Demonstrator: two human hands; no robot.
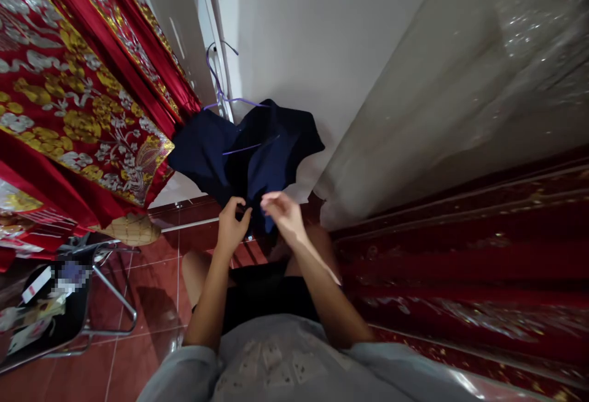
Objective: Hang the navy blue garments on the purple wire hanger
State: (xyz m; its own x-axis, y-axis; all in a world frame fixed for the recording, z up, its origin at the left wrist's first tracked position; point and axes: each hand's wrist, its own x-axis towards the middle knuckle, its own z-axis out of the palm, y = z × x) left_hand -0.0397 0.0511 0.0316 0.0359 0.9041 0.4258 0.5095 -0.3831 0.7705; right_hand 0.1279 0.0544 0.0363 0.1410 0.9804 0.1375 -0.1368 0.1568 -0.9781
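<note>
A dark navy garment [276,162], seemingly a short-sleeved top open at the front, hangs on a thin purple hanger [246,102] against the wall. My left hand [232,223] is at the garment's lower front, its thumb and forefinger curled around the dark cloth edge. Across from it, my right hand [284,215] is bent inward with its fingers drawn together in front of the cloth. What lies between the right fingertips is too small and blurred to make out. A narrow gap separates the two hands.
Red cloth with gold and silver embroidery [78,107] hangs at left. Below it stands a metal-framed chair [115,291] bearing several small items. On the right, plastic-covered red fabric [460,255] runs alongside me. Red tiles [147,304] cover the floor.
</note>
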